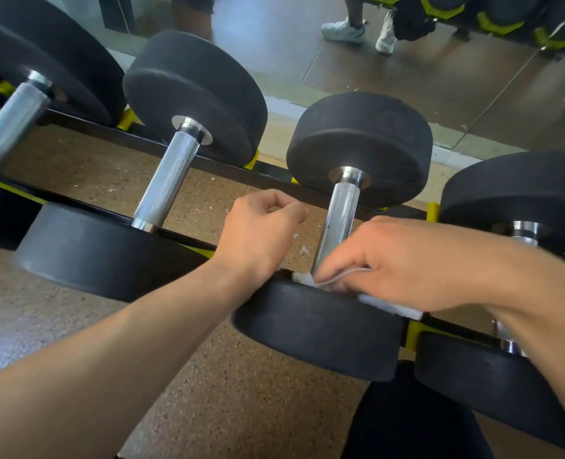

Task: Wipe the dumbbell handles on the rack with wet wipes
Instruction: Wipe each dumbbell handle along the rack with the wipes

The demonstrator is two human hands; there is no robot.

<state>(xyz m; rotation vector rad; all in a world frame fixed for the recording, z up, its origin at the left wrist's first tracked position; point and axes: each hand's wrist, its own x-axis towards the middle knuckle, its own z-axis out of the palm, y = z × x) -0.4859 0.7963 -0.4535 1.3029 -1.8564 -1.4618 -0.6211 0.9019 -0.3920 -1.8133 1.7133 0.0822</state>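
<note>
The two forearms come in nearest the lens. The right hand has its grip closed on a white wipe, pressed round the near end of a handle, just above the near head of that dumbbell. The left hand hovers just left of the handle, fingers loosely curled, holding nothing, wrist touching the near head. The step in hand looks like wiping this handle; the next move likely calls for sliding the wipe toward the far head while keeping it wrapped. Count: four dumbbells on the rack, four handles showing, one wipe, two hands. This one is third from the left; the fourth handle, far right, is mostly hidden
</note>
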